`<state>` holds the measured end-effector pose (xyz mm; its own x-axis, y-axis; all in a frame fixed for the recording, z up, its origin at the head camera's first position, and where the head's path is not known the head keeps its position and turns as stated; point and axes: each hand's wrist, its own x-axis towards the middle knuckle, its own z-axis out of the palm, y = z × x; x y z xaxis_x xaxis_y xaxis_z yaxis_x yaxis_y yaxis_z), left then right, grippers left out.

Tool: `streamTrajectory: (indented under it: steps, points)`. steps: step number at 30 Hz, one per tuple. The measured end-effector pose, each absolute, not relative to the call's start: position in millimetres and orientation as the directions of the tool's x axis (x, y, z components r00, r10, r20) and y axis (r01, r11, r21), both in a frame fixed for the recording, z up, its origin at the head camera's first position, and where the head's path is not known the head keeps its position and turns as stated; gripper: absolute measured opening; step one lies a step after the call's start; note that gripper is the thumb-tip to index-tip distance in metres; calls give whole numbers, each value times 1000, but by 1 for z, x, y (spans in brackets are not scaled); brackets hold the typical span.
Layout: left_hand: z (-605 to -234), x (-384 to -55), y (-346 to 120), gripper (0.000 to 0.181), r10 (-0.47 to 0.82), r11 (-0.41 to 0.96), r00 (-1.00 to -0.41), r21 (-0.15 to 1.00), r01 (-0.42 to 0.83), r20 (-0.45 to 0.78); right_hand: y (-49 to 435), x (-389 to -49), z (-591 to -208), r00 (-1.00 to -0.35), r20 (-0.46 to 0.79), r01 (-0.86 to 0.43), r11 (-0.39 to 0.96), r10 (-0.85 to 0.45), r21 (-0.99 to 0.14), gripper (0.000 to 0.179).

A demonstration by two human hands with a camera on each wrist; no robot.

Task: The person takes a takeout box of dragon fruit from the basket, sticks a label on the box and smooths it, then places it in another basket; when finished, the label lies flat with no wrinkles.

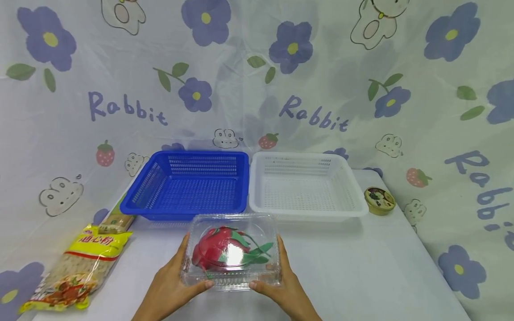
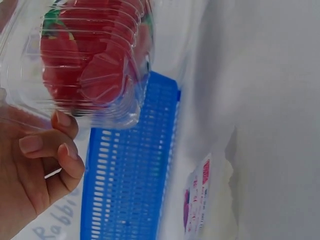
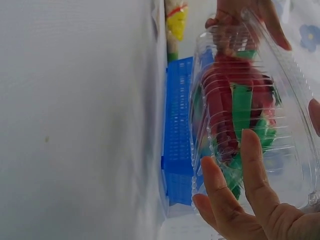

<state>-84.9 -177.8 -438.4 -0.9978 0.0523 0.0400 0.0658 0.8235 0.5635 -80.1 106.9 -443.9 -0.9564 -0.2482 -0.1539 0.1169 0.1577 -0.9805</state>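
A clear plastic clamshell box point(image 1: 234, 278), its lid down, is raised above the front of the table. Inside it lies a red dragon fruit point(image 1: 213, 249) with green leafy tips. My left hand point(image 1: 170, 278) grips the box's left side, thumb at the front edge. From the opposite side my right hand point(image 1: 287, 285) holds it, thumb also at the front edge. In the left wrist view, curled fingertips point(image 2: 62, 119) touch the box's lower edge. The right wrist view has spread fingers point(image 3: 252, 155) against the ribbed wall.
Behind the box stand a blue basket point(image 1: 184, 216) and a white basket point(image 1: 309, 213), side by side. A yellow-topped food bag point(image 1: 82, 263) and another packet point(image 1: 116, 223) lie at left. A round gold tub point(image 1: 379, 203) sits at the right edge. A printed curtain point(image 1: 241, 80) hangs behind.
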Motion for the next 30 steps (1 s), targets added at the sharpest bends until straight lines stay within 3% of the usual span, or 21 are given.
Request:
streamTrajectory:
  steps: [12,30]
  points:
    - [-447,-85,-177,123,38,816,-998,578,2,-50,109,-79,-449,-952,-191,149,181,-241,-972,111]
    - [-452,-89,-172,123,55,817,-997,577,17,-50,112,-81,-454,-954,-224,175,238,-199,-955,112]
